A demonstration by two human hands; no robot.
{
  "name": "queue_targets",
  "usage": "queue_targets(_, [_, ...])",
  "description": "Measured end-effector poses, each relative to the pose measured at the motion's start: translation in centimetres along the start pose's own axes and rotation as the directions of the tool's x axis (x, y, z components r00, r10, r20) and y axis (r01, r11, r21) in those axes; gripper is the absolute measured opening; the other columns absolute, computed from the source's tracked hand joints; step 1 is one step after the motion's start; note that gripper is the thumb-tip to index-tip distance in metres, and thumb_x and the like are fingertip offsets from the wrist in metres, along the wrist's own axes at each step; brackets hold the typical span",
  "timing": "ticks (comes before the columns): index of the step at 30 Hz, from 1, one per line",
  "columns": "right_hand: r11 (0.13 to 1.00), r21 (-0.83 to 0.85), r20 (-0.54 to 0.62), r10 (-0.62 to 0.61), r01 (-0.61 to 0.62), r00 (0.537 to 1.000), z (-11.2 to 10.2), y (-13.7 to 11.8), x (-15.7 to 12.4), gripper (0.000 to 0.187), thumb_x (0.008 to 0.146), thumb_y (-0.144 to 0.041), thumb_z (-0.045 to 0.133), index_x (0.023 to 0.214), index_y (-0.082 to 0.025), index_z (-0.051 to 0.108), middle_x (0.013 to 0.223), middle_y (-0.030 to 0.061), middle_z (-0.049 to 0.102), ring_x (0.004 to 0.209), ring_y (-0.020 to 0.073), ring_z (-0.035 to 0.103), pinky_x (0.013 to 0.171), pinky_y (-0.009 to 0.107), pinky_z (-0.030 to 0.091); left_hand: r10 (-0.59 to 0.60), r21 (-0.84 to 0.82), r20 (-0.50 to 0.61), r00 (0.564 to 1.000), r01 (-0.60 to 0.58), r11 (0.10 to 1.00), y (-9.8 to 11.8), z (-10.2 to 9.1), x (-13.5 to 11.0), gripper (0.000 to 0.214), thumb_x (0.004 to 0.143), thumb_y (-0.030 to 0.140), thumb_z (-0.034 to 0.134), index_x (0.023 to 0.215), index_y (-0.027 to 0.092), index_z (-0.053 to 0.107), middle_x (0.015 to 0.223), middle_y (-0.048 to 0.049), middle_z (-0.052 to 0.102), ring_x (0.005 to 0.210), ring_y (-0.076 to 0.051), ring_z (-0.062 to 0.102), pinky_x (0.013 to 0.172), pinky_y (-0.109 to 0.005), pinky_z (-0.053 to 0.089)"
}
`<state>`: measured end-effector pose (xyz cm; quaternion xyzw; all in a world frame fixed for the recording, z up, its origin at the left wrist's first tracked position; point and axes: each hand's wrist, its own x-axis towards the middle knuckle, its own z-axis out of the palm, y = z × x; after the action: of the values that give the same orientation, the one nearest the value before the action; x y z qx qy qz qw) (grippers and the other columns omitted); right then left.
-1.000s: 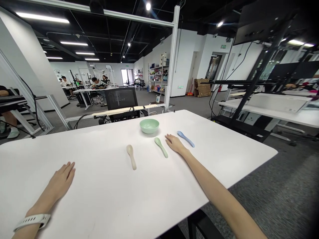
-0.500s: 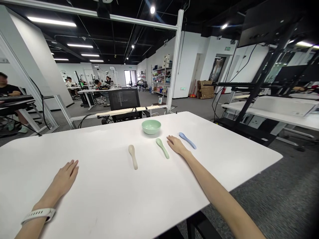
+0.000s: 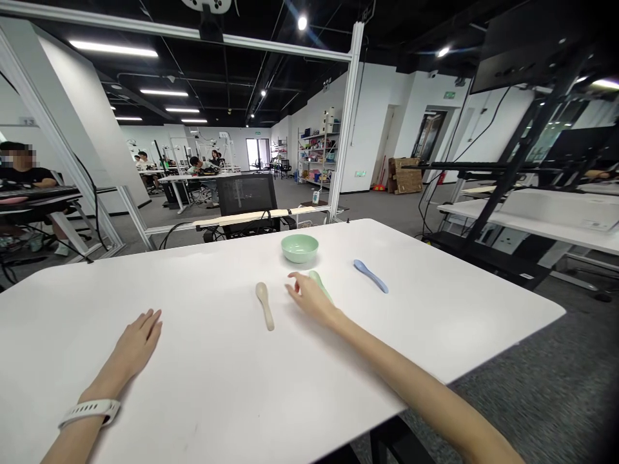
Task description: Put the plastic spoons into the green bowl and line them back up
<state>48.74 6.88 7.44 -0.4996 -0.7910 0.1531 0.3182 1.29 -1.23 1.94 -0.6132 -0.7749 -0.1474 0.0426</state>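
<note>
Long office floor under black ceiling lights, seen through an aluminium frame, with a white table filling the lower view. Near the table's far edge sits a pale green bowl. Closer in lie a beige spoon, a green spoon and a blue spoon, in a loose row. The right hand is over the green spoon, hiding most of it (only the end beyond the fingers shows). Its fingers curve loosely, and whether they touch or grip the spoon cannot be told. The left hand lies open and palm down on the table, well apart from the spoons, with a white wristband whose markings cannot be made out. Beyond the frame, a seated person is at a desk on the left. A green sign above a doorway is too small to read.
</note>
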Motion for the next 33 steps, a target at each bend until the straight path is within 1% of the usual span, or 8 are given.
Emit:
queue_targets(4, [1.000, -0.016, 0.140, 0.012, -0.010, 0.990, 2.7, -4.9, -1.2, 0.041, 0.106, -0.039, 0.061, 0.138, -0.014, 0.063, 0.103, 0.0128, 0.077, 0.096, 0.0279, 0.072, 0.085, 0.034, 0.049, 0.018, 0.026, -0.008, 1.000, -0.017, 1.000, 0.0, -0.1, 0.0, 0.077, 0.097, 0.045, 0.023, 0.151, 0.005, 0.061, 0.160, -0.0212, 0.060, 0.154, -0.034, 0.052, 0.128, -0.051, 0.041])
queue_targets(7, [0.997, -0.075, 0.186, 0.002, 0.012, 0.983, 3.8, -6.3, -1.8, 0.041, 0.102, -0.036, 0.064, 0.135, -0.012, 0.062, 0.114, 0.0187, 0.077, 0.104, 0.0326, 0.072, 0.087, 0.037, 0.049, 0.025, 0.038, 0.005, 1.000, -0.026, 0.999, 0.2, -0.2, -0.2, 0.079, 0.098, 0.045, 0.019, 0.152, 0.003, 0.060, 0.161, -0.0218, 0.059, 0.155, -0.034, 0.051, 0.128, -0.051, 0.041])
queue_targets(9, [0.993, -0.115, 0.209, -0.012, 0.037, 0.978, 4.3, -6.4, -2.0, 0.035, 0.100, -0.027, 0.062, 0.132, -0.013, 0.062, 0.114, 0.0181, 0.077, 0.102, 0.0317, 0.072, 0.086, 0.037, 0.049, 0.031, 0.040, 0.010, 0.999, -0.032, 0.999, 0.3, -0.3, -0.2, 0.079, 0.098, 0.045, 0.020, 0.152, 0.003, 0.060, 0.161, -0.0226, 0.059, 0.155, -0.035, 0.051, 0.127, -0.052, 0.042])
queue_targets(14, [0.996, -0.068, 0.148, -0.045, 0.056, 0.988, 3.4, -4.8, -0.9, 0.038, 0.097, -0.009, 0.052, 0.132, -0.017, 0.061, 0.104, 0.0105, 0.078, 0.095, 0.0260, 0.073, 0.082, 0.032, 0.047, 0.046, 0.038, -0.028, 0.999, -0.045, 0.998, 0.1, 0.0, -0.3, 0.074, 0.099, 0.042, 0.025, 0.150, 0.004, 0.062, 0.159, -0.0222, 0.061, 0.152, -0.035, 0.054, 0.126, -0.053, 0.044])
queue_targets(18, [0.997, -0.074, 0.005, 0.004, -0.004, 1.000, -0.4, -2.5, 2.4, 0.040, 0.102, -0.014, 0.048, 0.140, -0.011, 0.057, 0.102, 0.0126, 0.078, 0.094, 0.0272, 0.073, 0.084, 0.033, 0.049, 0.050, 0.043, -0.029, 0.998, -0.049, 0.998, 0.0, 0.1, -0.3, 0.074, 0.098, 0.042, 0.026, 0.149, 0.005, 0.063, 0.158, -0.0217, 0.062, 0.152, -0.035, 0.054, 0.125, -0.053, 0.045])
queue_targets(24, [0.932, -0.338, -0.141, 0.087, -0.131, 0.986, -5.7, 0.7, 8.6, 0.039, 0.104, -0.015, 0.047, 0.137, -0.009, 0.065, 0.117, 0.0200, 0.080, 0.110, 0.0318, 0.074, 0.096, 0.036, 0.051, 0.062, 0.047, -0.046, 0.997, -0.060, 0.997, 0.1, 0.0, -0.2, 0.071, 0.097, 0.041, 0.028, 0.146, 0.008, 0.067, 0.154, -0.0208, 0.066, 0.149, -0.035, 0.057, 0.122, -0.054, 0.048])
queue_targets(27, [0.882, -0.430, -0.149, 0.143, -0.195, 0.978, -6.0, 1.9, 10.6, 0.038, 0.102, -0.012, 0.047, 0.133, -0.008, 0.069, 0.122, 0.0240, 0.078, 0.115, 0.0349, 0.073, 0.098, 0.038, 0.050, 0.053, 0.042, -0.037, 0.998, -0.051, 0.998, 0.0, 0.3, -0.3, 0.073, 0.098, 0.041, 0.026, 0.148, 0.005, 0.064, 0.158, -0.0231, 0.062, 0.151, -0.037, 0.055, 0.123, -0.056, 0.047])
queue_targets(33, [0.860, -0.459, -0.140, 0.176, -0.221, 0.974, -4.1, 3.6, 12.5, 0.035, 0.102, -0.014, 0.056, 0.133, -0.011, 0.070, 0.119, 0.0245, 0.079, 0.122, 0.0367, 0.071, 0.107, 0.044, 0.045, 0.031, 0.039, -0.010, 0.999, -0.031, 0.999, -0.4, 0.9, -0.3, 0.077, 0.100, 0.044, 0.021, 0.153, 0.004, 0.059, 0.163, -0.0220, 0.057, 0.155, -0.035, 0.051, 0.126, -0.053, 0.043])
